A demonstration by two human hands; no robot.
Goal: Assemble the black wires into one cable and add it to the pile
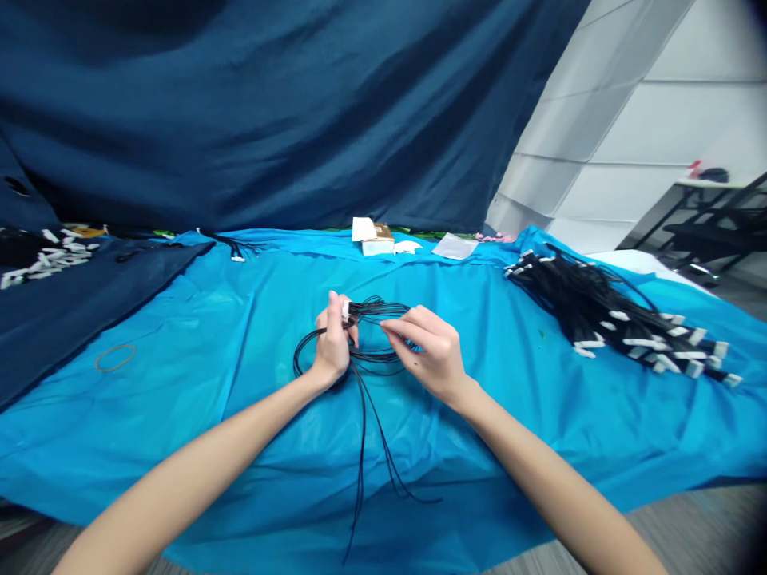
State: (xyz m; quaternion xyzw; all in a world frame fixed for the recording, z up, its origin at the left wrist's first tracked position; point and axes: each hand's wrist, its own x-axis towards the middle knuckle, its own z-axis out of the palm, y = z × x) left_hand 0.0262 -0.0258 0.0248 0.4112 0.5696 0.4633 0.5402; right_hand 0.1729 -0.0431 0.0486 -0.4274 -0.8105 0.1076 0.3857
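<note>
My left hand point(335, 339) is closed around a looped black wire harness point(377, 358), holding it above the blue cloth. A white connector point(346, 311) shows at the thumb of that hand, with several thin black wires running from it to the right. My right hand point(428, 351) pinches at the right side of these wires, thumb and forefinger together on a thin strand. Loose wire ends point(363, 447) hang down below my left hand toward the front of the table. The fingers curled behind the harness are partly hidden.
At the right lies a large pile of black wire harnesses point(599, 307) with white connectors. More white connectors point(53, 259) lie on dark cloth at far left. A rubber band point(115, 358) rests at left. A small open box point(376, 243) and a clear plastic bag point(455, 246) sit at the back.
</note>
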